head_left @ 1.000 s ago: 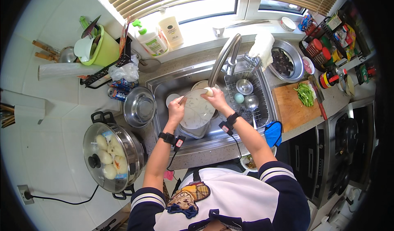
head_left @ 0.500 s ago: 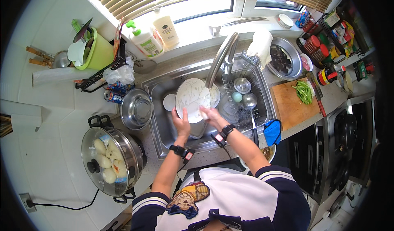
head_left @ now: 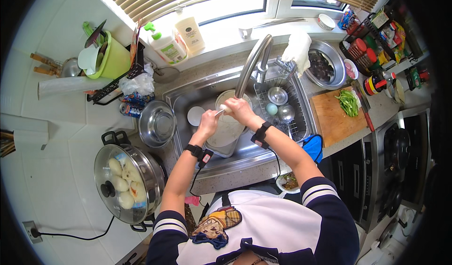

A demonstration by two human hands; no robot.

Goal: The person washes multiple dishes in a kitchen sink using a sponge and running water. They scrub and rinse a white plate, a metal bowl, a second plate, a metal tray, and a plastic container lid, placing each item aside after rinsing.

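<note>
Above the sink, my left hand (head_left: 207, 125) is closed on a thin white thing (head_left: 218, 113) of unclear kind, seen almost edge-on. My right hand (head_left: 239, 110) is closed around a small white wad (head_left: 226, 108) and presses it to that thing; the fingers hide most of both. Below them, a round pale plate or bowl (head_left: 227, 133) lies in the sink (head_left: 256, 154), partly covered by my hands. The spout of the curved faucet (head_left: 252, 62) ends just above my right hand. A small white round dish (head_left: 196, 116) sits at the sink's left.
A wire rack (head_left: 301, 109) at the sink's right holds a ladle (head_left: 286, 112) and a pale blue ball-like thing (head_left: 271, 108). Beyond lie a cutting board (head_left: 329, 124) with chopped greens and a knife (head_left: 368, 119). Left stand a metal bowl (head_left: 157, 124) and a lidded steamer (head_left: 106, 166) with buns.
The leaf-patterned plate's face, gripped in my left hand before, no longer shows. My left hand has risen slightly, my right moved up, and they now meet under the faucet.
</note>
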